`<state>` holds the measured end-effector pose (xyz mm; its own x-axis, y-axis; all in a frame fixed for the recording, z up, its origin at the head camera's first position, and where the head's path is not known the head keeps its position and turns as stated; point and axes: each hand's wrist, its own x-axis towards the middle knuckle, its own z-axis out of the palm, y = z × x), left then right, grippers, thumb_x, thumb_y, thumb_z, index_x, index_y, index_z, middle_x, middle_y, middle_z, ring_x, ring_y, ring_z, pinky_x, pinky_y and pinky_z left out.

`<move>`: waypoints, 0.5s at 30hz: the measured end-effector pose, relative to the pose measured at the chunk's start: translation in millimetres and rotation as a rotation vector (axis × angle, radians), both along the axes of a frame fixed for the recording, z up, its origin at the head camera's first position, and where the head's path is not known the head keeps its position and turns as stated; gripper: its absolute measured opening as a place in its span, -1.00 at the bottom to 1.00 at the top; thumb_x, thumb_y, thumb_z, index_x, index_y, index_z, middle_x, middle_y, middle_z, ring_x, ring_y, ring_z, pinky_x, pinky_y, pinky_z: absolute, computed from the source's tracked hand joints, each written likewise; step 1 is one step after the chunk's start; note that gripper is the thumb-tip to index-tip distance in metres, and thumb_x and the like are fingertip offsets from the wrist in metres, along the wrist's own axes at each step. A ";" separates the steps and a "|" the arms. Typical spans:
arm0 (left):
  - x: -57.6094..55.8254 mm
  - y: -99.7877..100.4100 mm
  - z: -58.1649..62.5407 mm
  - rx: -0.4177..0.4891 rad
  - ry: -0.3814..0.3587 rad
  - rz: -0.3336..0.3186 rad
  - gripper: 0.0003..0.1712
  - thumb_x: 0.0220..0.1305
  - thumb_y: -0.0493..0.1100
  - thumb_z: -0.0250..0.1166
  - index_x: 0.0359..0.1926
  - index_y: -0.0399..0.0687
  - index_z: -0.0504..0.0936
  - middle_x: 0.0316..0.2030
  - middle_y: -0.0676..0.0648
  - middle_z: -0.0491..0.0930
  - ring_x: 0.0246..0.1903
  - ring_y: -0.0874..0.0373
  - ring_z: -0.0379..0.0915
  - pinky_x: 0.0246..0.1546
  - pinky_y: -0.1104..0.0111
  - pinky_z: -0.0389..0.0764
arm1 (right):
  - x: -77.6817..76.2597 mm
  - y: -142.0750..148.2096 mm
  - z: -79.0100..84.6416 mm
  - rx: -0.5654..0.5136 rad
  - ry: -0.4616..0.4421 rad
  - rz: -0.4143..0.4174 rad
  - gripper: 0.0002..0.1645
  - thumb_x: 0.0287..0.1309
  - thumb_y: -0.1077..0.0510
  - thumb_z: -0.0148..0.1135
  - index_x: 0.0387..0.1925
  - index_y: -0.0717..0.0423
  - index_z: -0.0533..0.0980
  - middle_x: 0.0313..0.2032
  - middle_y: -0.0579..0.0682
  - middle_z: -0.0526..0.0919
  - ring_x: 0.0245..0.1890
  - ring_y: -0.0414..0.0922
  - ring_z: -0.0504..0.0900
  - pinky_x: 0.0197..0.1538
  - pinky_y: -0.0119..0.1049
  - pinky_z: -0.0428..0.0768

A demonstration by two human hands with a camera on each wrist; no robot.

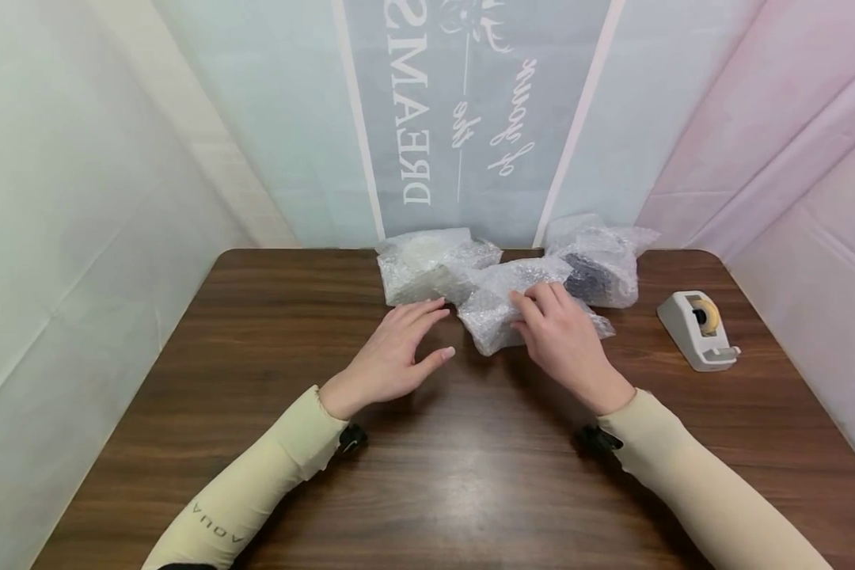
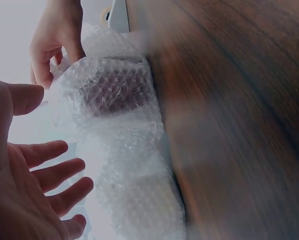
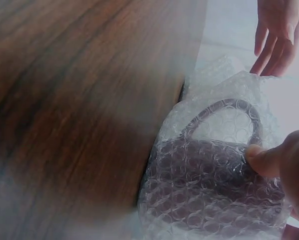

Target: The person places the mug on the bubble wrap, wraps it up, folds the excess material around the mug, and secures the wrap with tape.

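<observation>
My right hand [image 1: 563, 336] pinches the middle bubble-wrapped package [image 1: 490, 317] at its top, near the back of the table. Through the wrap in the right wrist view, a dark item with a curved, loop-like handle [image 3: 257, 122] shows; its exact kind is unclear. The right thumb [image 3: 262, 159] presses the wrap near the handle's base. My left hand [image 1: 388, 356] hovers to the left of that package, fingers apart and holding nothing. Just beyond its fingertips lies another bubble-wrapped package [image 1: 423, 265] with a pale item inside.
A third bubble-wrapped package [image 1: 598, 273], dark inside, stands behind and right of the middle one. Further right is a white tape dispenser [image 1: 694, 332] with a yellowish roll. The brown wooden table [image 1: 456, 475] ends at a printed cloth backdrop [image 1: 328, 158].
</observation>
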<state>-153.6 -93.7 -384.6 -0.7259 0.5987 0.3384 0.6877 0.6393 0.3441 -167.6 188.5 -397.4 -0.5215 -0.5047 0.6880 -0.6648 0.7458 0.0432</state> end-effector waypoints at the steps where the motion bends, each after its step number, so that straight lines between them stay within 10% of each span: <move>1: 0.3 -0.6 -0.6 0.000 0.004 0.015 -0.34 0.43 0.13 0.17 0.37 -0.17 0.42 0.39 -0.14 0.33 0.38 -0.05 0.18 0.41 0.03 0.09 | -0.4 -0.6 -0.3 -0.004 0.000 0.002 -0.49 -0.03 0.37 0.48 0.02 0.37 0.55 -0.23 0.19 0.48 -0.28 0.17 0.44 -0.27 -0.01 0.54; 15: 0.6 0.1 -0.5 -0.016 0.176 0.224 -0.47 0.41 0.15 0.17 0.21 -0.09 0.57 0.28 -0.13 0.46 0.28 -0.09 0.31 0.41 -0.08 0.02 | 15.0 5.3 9.1 -0.125 -0.109 0.024 -0.44 0.03 0.18 0.42 0.10 0.31 0.56 -0.14 0.20 0.50 -0.17 0.19 0.44 -0.16 0.03 0.50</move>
